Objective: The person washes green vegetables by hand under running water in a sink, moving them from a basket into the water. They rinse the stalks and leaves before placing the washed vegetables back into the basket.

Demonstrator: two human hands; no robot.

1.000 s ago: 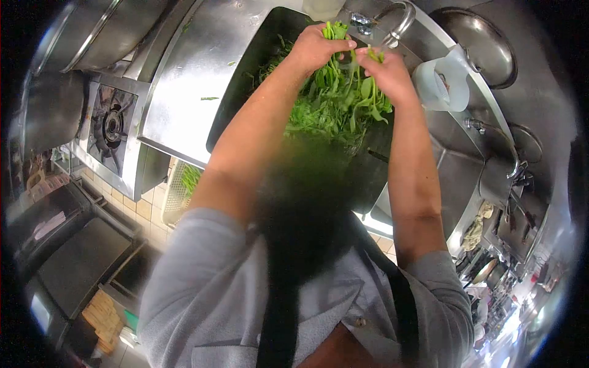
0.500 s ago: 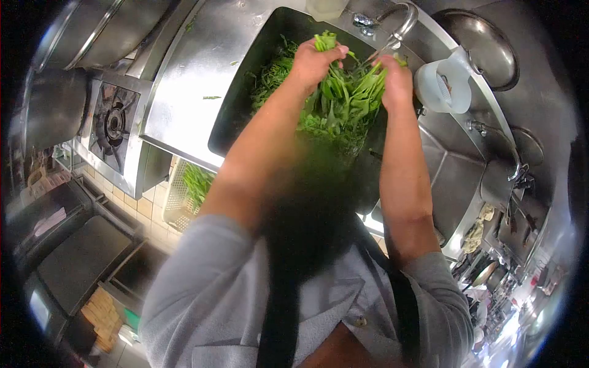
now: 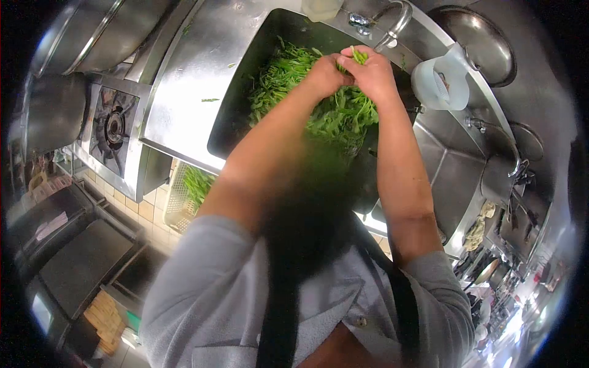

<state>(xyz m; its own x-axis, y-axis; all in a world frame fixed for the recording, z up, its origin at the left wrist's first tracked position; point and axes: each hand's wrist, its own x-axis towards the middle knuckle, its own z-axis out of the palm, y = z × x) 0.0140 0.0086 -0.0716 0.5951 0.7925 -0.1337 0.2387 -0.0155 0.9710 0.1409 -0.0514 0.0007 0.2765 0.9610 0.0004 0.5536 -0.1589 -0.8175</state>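
Observation:
My left hand (image 3: 327,76) and my right hand (image 3: 372,72) meet over a dark, deep tub (image 3: 226,126) set at the sink. Stem ends of leafy greens poke up from the closed fingers of my right hand. My left hand is also closed, pressed against the same bunch, its fingertips partly hidden. The bunch's leaves (image 3: 351,107) hang below both hands. More leafy greens (image 3: 279,76) lie in the tub around them.
A curved faucet (image 3: 399,27) stands behind the tub. To the right are a translucent pitcher (image 3: 423,86) and a steel sink basin (image 3: 457,168). A perforated basket (image 3: 177,199) of greens sits low at left, near a gas burner (image 3: 115,122).
My hands, apart before with greens in each, have come together above the tub. The right hand has moved left and the left hand slightly right and down.

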